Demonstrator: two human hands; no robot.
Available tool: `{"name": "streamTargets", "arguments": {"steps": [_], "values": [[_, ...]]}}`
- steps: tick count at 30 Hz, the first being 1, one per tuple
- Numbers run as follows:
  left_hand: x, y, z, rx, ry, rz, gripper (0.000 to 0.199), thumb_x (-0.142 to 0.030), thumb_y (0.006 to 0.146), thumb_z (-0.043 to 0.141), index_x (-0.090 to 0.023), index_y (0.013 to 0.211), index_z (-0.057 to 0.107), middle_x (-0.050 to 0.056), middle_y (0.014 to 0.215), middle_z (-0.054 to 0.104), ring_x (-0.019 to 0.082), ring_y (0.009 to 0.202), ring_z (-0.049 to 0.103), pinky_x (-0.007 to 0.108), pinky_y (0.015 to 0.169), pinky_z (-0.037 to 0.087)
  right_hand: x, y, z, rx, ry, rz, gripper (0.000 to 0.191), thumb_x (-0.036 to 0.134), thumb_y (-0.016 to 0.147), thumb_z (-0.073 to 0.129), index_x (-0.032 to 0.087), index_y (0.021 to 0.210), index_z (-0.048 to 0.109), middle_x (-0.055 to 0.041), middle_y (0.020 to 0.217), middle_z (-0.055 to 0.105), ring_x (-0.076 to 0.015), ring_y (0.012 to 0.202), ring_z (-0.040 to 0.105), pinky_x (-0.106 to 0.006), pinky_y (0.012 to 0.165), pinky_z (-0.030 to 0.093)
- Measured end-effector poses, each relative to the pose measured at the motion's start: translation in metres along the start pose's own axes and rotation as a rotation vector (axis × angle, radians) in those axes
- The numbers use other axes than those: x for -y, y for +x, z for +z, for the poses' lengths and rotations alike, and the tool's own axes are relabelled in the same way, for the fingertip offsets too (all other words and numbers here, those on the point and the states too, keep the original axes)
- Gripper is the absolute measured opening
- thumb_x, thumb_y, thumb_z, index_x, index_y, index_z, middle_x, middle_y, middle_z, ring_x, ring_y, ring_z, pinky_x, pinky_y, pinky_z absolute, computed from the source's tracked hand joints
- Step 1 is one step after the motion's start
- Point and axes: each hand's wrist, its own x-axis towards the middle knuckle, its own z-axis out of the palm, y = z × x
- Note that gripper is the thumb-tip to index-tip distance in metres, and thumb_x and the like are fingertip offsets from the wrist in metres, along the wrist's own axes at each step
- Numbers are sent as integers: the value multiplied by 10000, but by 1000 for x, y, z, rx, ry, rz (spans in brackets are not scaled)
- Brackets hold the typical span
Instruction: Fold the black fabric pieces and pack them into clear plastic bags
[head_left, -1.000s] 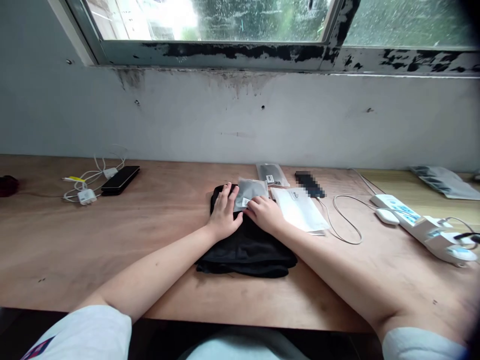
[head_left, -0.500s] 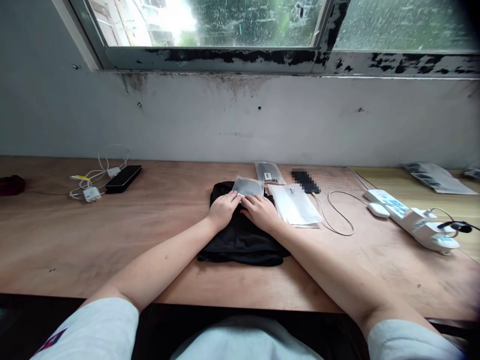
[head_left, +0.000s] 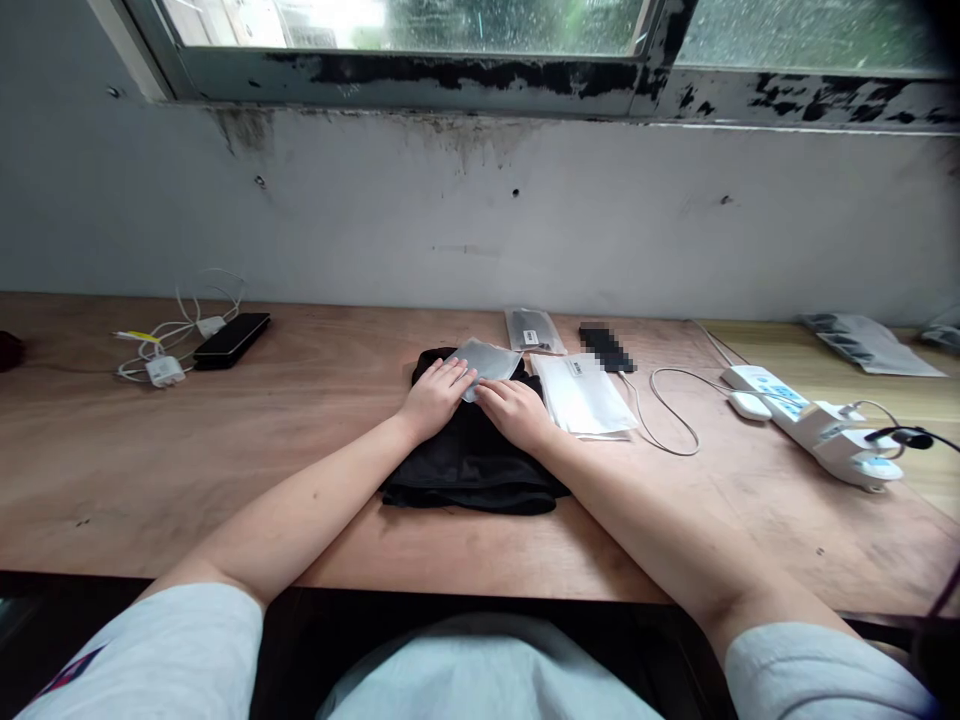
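A frosted plastic bag [head_left: 487, 360], small and flat, lies over the upper part of a folded black garment [head_left: 472, 470] on the table. My left hand [head_left: 437, 400] rests at the bag's left side, its outstretched fingers lying across the edge. From the other side my right hand [head_left: 516, 412] reaches in, fingers stretched leftward with the tips touching the bag's lower edge. Its thumb is mostly hidden. A narrow gap separates the fingertips of the two hands. What the bag contains, if anything, cannot be made out.
Right of the garment lie white plastic bags [head_left: 589, 395], a labelled packet [head_left: 532, 332] and a pixelated dark phone-like object [head_left: 606, 348] on a cable. A power strip [head_left: 795, 400] holds chargers. At left are a black case [head_left: 232, 340] and a white charger [head_left: 164, 371].
My hands have moved slightly apart at the fingertips. The left fingers now lie further over the bag, which is tilted and shows more of its surface. The whole view has shifted a little.
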Motion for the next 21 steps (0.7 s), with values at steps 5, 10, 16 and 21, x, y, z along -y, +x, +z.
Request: {"name": "streamTargets", "arguments": {"steps": [5,10,16,21], "values": [[1,0,1,0,-69,48,438,-242,1006,439,-170,1423,554,166,1495,526,287,1440,436,526,1200,314,0,-1,-4,-28,50,6,266,300,1052,457,185,1103,692,-115,1177,729,-220,1023,673,-352,908,492],[6,-3,7,-5,-94,9,472,-155,986,407,-196,1436,543,146,1514,510,267,1454,418,531,1186,338,-1,2,-5,-47,39,-109,244,290,1047,467,203,1076,694,-97,1201,721,-215,1062,649,-380,961,458],[6,-4,7,-1,-105,48,498,-284,1009,470,-171,1494,474,169,1541,469,277,1466,397,517,1204,322,2,1,-3,-82,73,-165,242,229,1036,472,214,1137,692,-92,1204,716,-214,1055,645,-376,914,484],[8,-4,11,16,-163,63,454,-206,1012,436,-211,1458,523,138,1523,500,259,1449,428,517,1186,365,2,0,-4,-100,131,-103,208,233,1021,507,228,1124,688,-101,1172,706,-217,1024,645,-378,894,509]]}}
